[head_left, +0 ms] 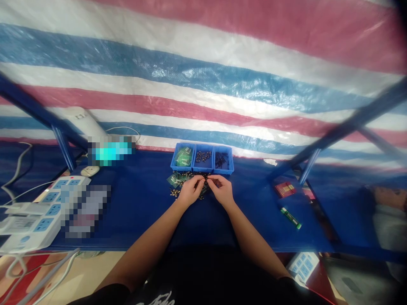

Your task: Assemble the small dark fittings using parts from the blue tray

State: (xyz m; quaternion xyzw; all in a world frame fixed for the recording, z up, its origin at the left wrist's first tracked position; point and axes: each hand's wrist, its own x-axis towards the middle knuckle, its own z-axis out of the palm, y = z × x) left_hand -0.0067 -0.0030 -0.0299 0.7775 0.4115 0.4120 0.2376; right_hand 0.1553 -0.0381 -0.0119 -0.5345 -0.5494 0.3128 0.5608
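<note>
My left hand [190, 190] and my right hand [221, 189] meet at the middle of the blue table [143, 212], fingers pinched together over a small part that is too small to make out. Beneath and around them lies a loose pile of small metal parts and green pieces [178, 180]. Just behind the hands stand three blue bins in a row: the left bin [182, 157] holds green pieces, the middle bin [203, 157] small brass-coloured parts, the right bin [223, 160] dark parts.
White power strips [38, 212] and cables lie at the left. A white mouse-like object [90, 170] sits at the back left. A red packet [285, 189] and a green tube [291, 218] lie to the right. Blue frame struts slant at both sides. A striped tarp hangs behind.
</note>
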